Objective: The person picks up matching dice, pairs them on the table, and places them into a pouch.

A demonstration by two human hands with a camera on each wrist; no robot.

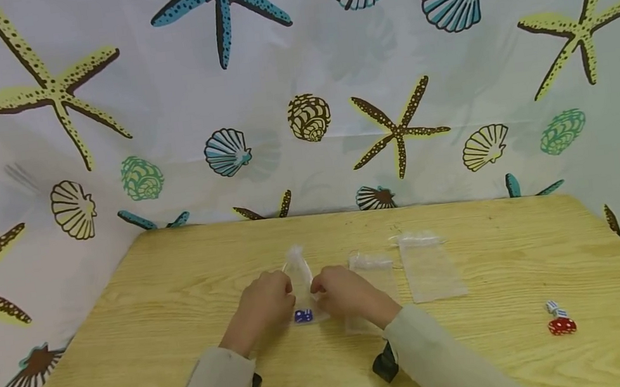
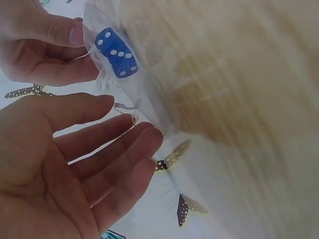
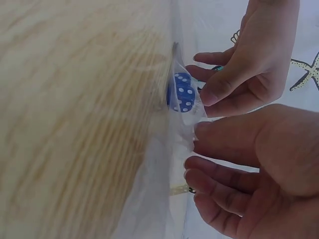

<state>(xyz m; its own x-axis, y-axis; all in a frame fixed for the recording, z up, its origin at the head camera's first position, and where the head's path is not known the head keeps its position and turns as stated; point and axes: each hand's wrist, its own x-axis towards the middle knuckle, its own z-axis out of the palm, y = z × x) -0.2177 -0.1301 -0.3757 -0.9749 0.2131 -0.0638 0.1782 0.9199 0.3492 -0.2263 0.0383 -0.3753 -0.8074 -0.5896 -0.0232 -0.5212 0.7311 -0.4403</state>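
The left hand (image 1: 267, 297) and the right hand (image 1: 349, 292) flank a clear bag (image 1: 301, 287), which holds blue dice (image 1: 303, 315) at its near end, between the two hands. The left hand's fingers are loosely bent, thumb a little apart from the fingertips, at the bag's left edge; one cannot tell whether it grips the plastic. The right hand is half curled at the right edge, its thumb tip against the plastic; whether it pinches there cannot be told either. The bag's far end rises in a narrow peak beyond both hands. A second bag (image 1: 384, 277) lies partly under the right hand and forearm, and a third bag (image 1: 432, 272) just to the right of that one. Well to the right of the right hand, white dice (image 1: 556, 310) sit against red dice (image 1: 562, 326) on the table (image 1: 106, 370).
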